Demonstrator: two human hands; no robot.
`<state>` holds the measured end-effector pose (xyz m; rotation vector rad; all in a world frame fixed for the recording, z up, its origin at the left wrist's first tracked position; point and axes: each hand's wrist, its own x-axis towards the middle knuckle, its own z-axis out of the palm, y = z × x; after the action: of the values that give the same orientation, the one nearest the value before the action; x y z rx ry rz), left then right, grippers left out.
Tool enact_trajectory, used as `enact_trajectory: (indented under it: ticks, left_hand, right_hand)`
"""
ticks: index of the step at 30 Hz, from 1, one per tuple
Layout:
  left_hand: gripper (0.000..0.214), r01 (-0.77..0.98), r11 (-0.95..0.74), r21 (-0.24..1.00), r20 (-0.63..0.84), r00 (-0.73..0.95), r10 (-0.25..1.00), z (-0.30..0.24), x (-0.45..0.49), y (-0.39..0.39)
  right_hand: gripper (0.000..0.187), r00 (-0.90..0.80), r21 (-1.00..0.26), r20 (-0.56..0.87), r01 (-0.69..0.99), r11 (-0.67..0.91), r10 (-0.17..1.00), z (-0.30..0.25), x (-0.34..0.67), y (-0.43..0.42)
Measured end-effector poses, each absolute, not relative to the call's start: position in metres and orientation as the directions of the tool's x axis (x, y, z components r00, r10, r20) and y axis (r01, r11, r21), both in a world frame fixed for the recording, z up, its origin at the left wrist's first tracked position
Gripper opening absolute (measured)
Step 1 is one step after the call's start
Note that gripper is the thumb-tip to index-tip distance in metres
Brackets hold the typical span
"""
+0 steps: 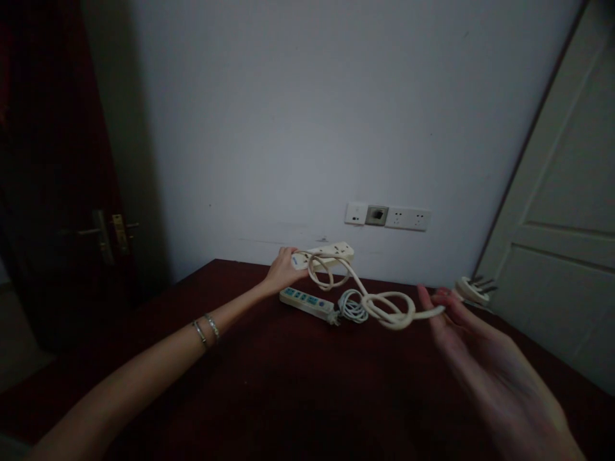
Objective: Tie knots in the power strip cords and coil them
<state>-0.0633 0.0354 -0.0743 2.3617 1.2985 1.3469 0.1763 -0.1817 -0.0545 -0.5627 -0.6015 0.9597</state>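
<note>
My left hand [283,267] is closed around the near end of a white power strip [336,251], raised above the table close to the wall. From the strip, a thick white cord [354,275] loops and runs to the right, with a loose knot in its middle. My right hand [456,320] grips the cord near its plug [471,291], whose metal prongs point right. Below the held strip, a second power strip [307,302] with green sockets lies on the table, its own cord [353,307] coiled beside it.
The dark red table [307,384] reaches back to the grey wall [288,128]. Wall sockets [408,218] sit low on that wall. A dark door with a handle [102,234] stands at left, and a pale panelled door [562,211] at right.
</note>
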Motion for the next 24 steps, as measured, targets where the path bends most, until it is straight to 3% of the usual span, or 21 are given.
enact_trajectory:
  ticks: [7, 10, 15, 19, 24]
  left_hand:
    - [0.06, 0.392, -0.628, 0.672, 0.609, 0.189, 0.77, -0.073, -0.074, 0.027]
    - [0.06, 0.269, -0.626, 0.732, 0.572, 0.258, 0.779, -0.071, -0.075, 0.016]
    - [0.061, 0.194, -0.676, 0.711, 0.533, 0.478, 0.698, -0.064, -0.072, -0.016]
    - [0.059, 0.169, -0.796, 0.582, 0.52, 0.676, 0.523, -0.056, -0.065, -0.044]
    - [0.058, 0.158, -0.873, 0.461, 0.362, 0.865, 0.348, -0.051, -0.058, -0.059]
  right_hand:
    - [0.021, 0.558, -0.605, -0.218, -0.721, 0.338, 0.801, -0.088, 0.212, -0.142]
    - [0.023, 0.539, -0.648, -0.273, -0.715, 0.261, 0.797, -0.116, 0.214, -0.116]
    - [0.019, 0.521, -0.743, -0.144, -0.619, 0.256, 0.841, -0.151, 0.214, -0.074]
    - [0.009, 0.369, -0.836, 0.014, -0.506, 0.213, 0.929, -0.145, 0.207, -0.054]
    - [0.026, 0.173, -0.903, 0.15, -0.376, 0.206, 0.974, -0.105, 0.184, -0.051]
